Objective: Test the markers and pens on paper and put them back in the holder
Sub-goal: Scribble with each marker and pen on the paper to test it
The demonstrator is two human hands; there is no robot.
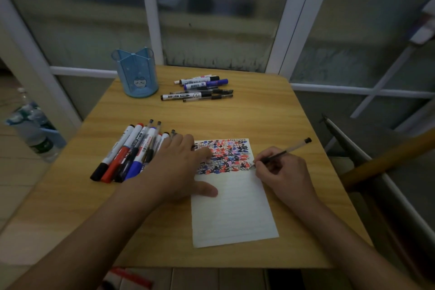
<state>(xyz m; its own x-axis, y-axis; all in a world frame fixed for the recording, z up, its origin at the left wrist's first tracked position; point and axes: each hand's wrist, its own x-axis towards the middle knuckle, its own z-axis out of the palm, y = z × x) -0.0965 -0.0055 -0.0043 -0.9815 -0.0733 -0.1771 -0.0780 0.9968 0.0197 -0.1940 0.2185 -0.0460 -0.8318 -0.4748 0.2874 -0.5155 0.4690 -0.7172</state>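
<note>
Pen testing on a sheet at the desk [270, 110]

The right hand [283, 175] pinches a pen [281, 153], tip seemingly touching the paper's [231, 207] right edge beside the scribbles. The left hand [175, 167] lies flat, fingers spread, on the paper's left side. Markers [131, 150] lie left; more pens [202, 88] lie beside the blue holder [135, 73].

Dim room: a wooden table [235, 115] stands against white-framed frosted glass panels [211, 19] at 12 o'clock; tiled floor [14, 167] at 9 o'clock.
</note>
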